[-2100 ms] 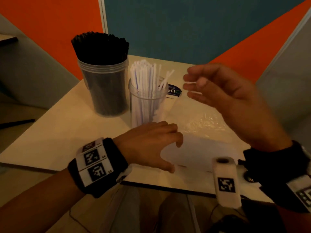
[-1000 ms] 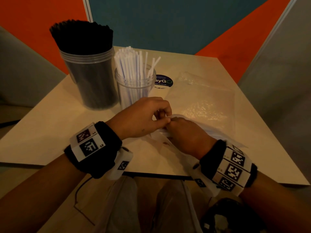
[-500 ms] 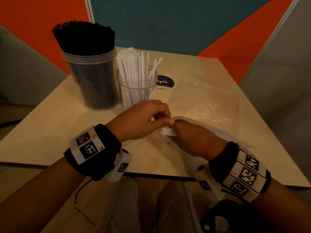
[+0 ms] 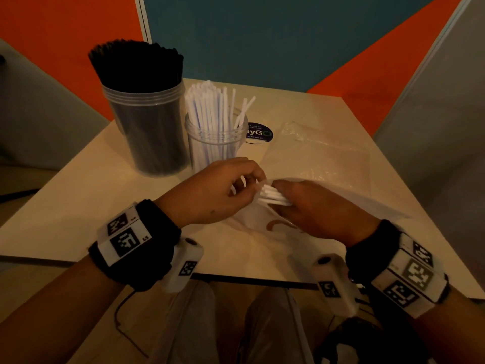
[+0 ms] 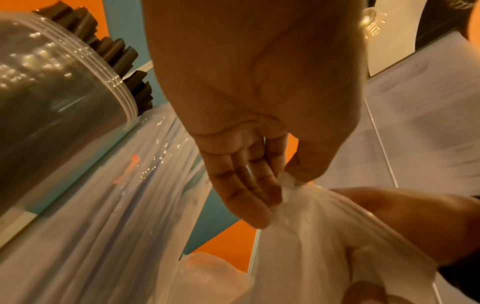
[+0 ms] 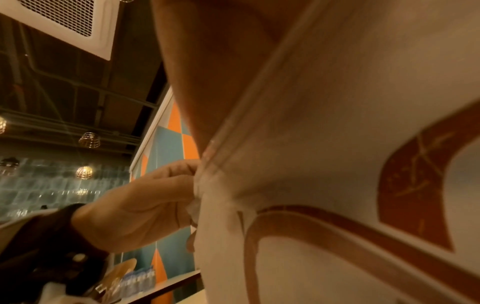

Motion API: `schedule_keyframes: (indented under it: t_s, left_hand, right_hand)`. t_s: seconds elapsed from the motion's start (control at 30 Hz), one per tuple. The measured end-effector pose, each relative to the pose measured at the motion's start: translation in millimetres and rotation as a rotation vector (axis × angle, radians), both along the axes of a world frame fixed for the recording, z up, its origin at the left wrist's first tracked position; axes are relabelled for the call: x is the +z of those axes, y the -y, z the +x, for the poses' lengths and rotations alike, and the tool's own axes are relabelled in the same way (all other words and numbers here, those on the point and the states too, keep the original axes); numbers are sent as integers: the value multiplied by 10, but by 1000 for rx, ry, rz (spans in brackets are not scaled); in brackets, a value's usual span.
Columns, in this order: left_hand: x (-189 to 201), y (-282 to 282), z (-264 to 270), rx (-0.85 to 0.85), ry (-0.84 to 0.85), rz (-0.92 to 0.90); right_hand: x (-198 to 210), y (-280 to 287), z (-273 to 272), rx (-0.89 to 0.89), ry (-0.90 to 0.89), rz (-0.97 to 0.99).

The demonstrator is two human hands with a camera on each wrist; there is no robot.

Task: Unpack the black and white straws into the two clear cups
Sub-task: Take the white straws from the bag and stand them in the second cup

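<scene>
Since half a second ago, more of the white straw ends (image 4: 271, 197) show out of the bag mouth between my two hands, which have hardly shifted on the table (image 4: 78, 195).

Nearest me, my right hand (image 4: 312, 208) grips the white plastic bag (image 4: 367, 203) near its mouth, fingers curled round it; the right wrist view shows little beyond the bag's film and its reddish-brown printed marks (image 6: 415, 185). My left hand (image 4: 210, 191) meets it from the left, thumb and fingers narrowed to a pinch on the crumpled edge of the bag opening (image 5: 288, 185), right where the straw ends poke out. I cannot tell whether the fingers touch the straws themselves.

Beyond the right hand, an empty clear plastic wrapper (image 4: 322, 156) lies flat on the table. Just past my left hand stands the smaller clear cup (image 4: 215, 143), part filled with upright white straws (image 4: 210, 106), a few leaning right. Beside it on the left, the taller clear cup (image 4: 147, 132) is packed with black straws (image 4: 136, 64). A dark round sticker (image 4: 259, 134) sits on the tabletop behind the smaller cup.
</scene>
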State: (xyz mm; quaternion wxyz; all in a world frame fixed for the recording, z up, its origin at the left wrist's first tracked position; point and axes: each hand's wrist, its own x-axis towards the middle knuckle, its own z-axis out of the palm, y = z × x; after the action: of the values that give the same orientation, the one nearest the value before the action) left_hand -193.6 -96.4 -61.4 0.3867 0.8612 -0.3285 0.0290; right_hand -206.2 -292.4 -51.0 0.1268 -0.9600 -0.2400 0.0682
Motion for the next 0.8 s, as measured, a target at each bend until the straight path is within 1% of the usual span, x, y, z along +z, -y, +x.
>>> schedule_keyframes:
  t_s: [0.1,0.17,0.23,0.4,0.5,0.6,0.7,0.77,0.8]
  left_hand:
    - [45,-20,-28,-25,-71,-20]
    - [70,-24,-39,-36,-110,9]
    - [72,-24,-43,-35,-129,34]
    - [53,-46,-7,12,-91,-12]
    - [56,-56,6,52,-45,-25]
    - [74,-66,6,77,-5,-17]
    - [93,-60,13,110,14,-11]
    - [94,-70,34,152,36,0]
    - [91,-87,49,168,38,4]
  right_hand:
    - [4,-6,38,19,-5,19]
    - [-2,-29,85,1,-25,60]
    - [-34,-35,122,-23,1,64]
    - [-36,4,84,77,68,180]
    - [45,63,81,36,90,184]
    - [138,108,80,-5,7,186]
    - [219,153,69,41,-65,222]
    - [295,168,57,47,-84,281]
    - [326,173,63,21,-98,340]
